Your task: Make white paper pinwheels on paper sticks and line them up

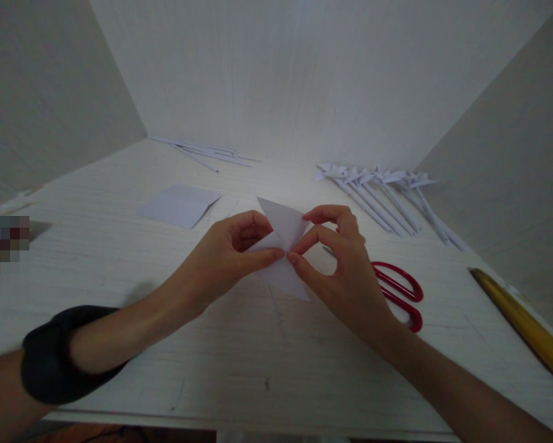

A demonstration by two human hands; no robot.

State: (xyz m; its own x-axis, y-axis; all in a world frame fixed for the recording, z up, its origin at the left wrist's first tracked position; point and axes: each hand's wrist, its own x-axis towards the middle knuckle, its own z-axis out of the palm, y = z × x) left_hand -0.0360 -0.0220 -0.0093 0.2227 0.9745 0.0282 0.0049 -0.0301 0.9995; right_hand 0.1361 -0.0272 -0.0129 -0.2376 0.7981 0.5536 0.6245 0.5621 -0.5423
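Both hands met over the middle of the white table, and between them sat a folded white paper piece, lifted just off the surface with pointed flaps sticking up and down. The left hand pinched it narrowly, thumb and forefinger closed on the paper's centre from the left; the right hand did the same from the right, thumb and index tips pressed together on the same spot, the other fingers curled above. The two sets of fingertips were almost touching each other. A dark band wrapped the left forearm. Just behind the right hand lay red-handled scissors flat on the table, partly hidden by the wrist. Farther back on the right was a row of finished paper pinwheels on rolled paper sticks, lying side by side. To the left of the hands rested a flat sheet of white paper, and against the back wall a few spare rolled paper sticks. At the right edge lay a yellow ruler
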